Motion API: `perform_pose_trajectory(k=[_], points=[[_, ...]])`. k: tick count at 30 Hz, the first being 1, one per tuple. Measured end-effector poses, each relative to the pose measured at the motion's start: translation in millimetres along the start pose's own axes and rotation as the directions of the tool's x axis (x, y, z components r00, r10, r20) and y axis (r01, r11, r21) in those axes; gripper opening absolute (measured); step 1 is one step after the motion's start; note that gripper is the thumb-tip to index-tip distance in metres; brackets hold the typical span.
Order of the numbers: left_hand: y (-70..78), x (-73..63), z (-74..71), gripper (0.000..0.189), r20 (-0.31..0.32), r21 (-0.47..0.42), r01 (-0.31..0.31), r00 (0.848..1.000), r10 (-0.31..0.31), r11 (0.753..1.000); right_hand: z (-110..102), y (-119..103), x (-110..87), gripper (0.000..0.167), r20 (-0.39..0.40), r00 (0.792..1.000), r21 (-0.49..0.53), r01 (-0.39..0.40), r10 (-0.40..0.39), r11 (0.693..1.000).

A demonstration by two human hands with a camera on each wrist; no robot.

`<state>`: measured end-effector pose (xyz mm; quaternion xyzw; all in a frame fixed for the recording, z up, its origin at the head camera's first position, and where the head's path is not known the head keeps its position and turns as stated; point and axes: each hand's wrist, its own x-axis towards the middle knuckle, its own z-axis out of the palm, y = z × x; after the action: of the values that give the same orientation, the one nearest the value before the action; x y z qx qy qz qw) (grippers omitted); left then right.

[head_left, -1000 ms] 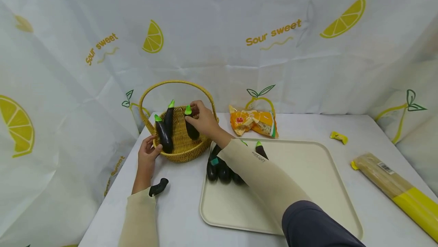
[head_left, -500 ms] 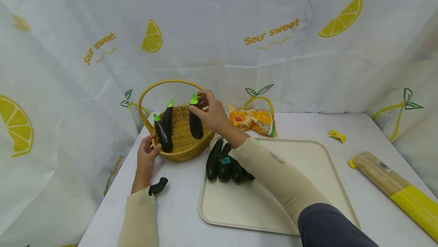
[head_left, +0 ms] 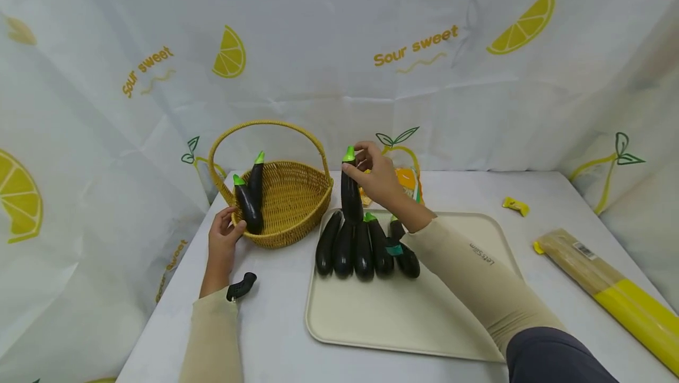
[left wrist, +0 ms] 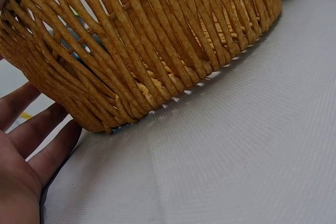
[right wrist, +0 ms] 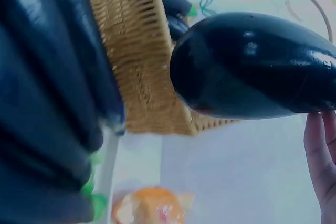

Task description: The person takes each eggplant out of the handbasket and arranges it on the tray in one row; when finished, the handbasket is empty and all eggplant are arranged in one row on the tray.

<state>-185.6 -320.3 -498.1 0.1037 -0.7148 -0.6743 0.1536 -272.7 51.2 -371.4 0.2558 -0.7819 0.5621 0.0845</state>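
Note:
My right hand (head_left: 382, 180) holds a dark eggplant (head_left: 351, 197) by its green-capped top, between thumb and fingers. It hangs upright over the back left of a beige tray (head_left: 403, 324). Its glossy rounded end (right wrist: 241, 66) fills much of the right wrist view, in front of the basket. Below it, several eggplants (head_left: 363, 256) lie side by side on the tray, one with a teal band. My left hand (head_left: 221, 244) grips the left side of a yellow wicker basket (head_left: 297, 233) near the rim. Inside it, two eggplants (head_left: 248, 209) lean against the left wall.
Behind the tray, an orange snack bag (head_left: 408, 181) is partly covered by my right hand. To the right are a small yellow wrapped candy (head_left: 516, 206) and a long pack of noodles (head_left: 599, 280). The basket's tall handle (head_left: 265, 122) arches above it. A lemon-print curtain (head_left: 297, 76) hangs behind the table.
My right hand has lifted the eggplant out of the basket and carried it right, over the tray's eggplants. The left hand stays at the basket's side.

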Motion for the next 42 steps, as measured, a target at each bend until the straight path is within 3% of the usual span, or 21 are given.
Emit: perform_pose_trajectory(k=[12,23,31,35,40,42], points=[[5.5,-1.0,1.1,0.051,-0.011,0.004,0.003,1.000,-0.003,1.000,-56.2,31.7,-30.4,0.052,-0.095,0.989,-0.030,-0.113,0.110,0.993],[5.0,-1.6,2.0,0.053,0.004,-0.032,0.004,1.000,-0.004,0.999,-99.3,55.0,-60.6,0.058,-0.154,0.958,-0.074,-0.257,0.244,0.963],[2.8,-1.8,2.0,0.052,-0.007,0.008,0.009,1.000,-0.009,1.000,-99.9,85.9,-90.4,0.062,-0.107,0.925,-0.065,-0.372,0.364,0.926],[2.4,-2.3,1.9,0.050,-0.011,0.017,0.009,1.000,-0.008,1.000,-93.0,96.7,-98.3,0.059,-0.057,0.898,-0.071,-0.440,0.436,0.895],[3.3,-2.3,2.6,0.050,-0.010,-0.010,0.010,1.000,-0.011,1.000,-83.2,106.1,-99.7,0.058,-0.014,0.849,-0.156,-0.523,0.528,0.838],[3.0,-2.1,2.9,0.050,-0.008,-0.021,0.006,1.000,-0.006,1.000,-79.9,109.8,-100.5,0.060,-0.009,0.840,-0.210,-0.532,0.542,0.820]])
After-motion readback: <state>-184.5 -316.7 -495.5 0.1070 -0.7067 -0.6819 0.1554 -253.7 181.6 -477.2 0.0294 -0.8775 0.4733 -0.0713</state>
